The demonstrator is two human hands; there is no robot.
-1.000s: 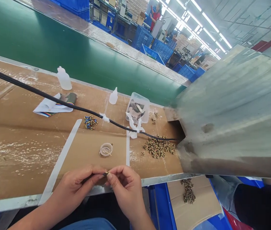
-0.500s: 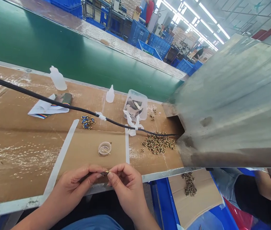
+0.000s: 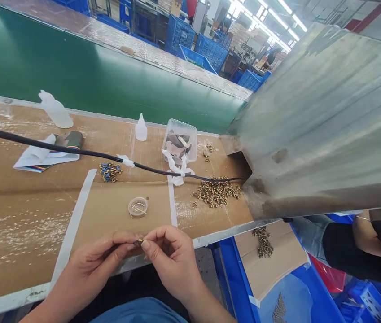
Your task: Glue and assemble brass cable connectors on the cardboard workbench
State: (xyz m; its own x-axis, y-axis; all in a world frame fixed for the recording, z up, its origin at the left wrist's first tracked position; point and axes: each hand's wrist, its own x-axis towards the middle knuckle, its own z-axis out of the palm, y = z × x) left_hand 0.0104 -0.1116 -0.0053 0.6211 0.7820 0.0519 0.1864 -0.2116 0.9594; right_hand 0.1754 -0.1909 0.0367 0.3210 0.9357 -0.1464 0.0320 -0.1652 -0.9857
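Brass fitting point(image 3: 138, 242), apparently, is pinched between left hand point(image 3: 89, 264) and right hand point(image 3: 172, 264); a heap of others point(image 3: 215, 193) remains on the table point(image 3: 8, 298).

chute point(image 3: 311, 121): dull scuffed metal | sheet point(image 3: 109, 224): matt brown cardboard | bottle point(image 3: 141, 130): translucent plastic

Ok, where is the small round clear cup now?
In the head view, the small round clear cup sits on the cardboard between two white tape strips, just beyond the person's left hand and right hand.
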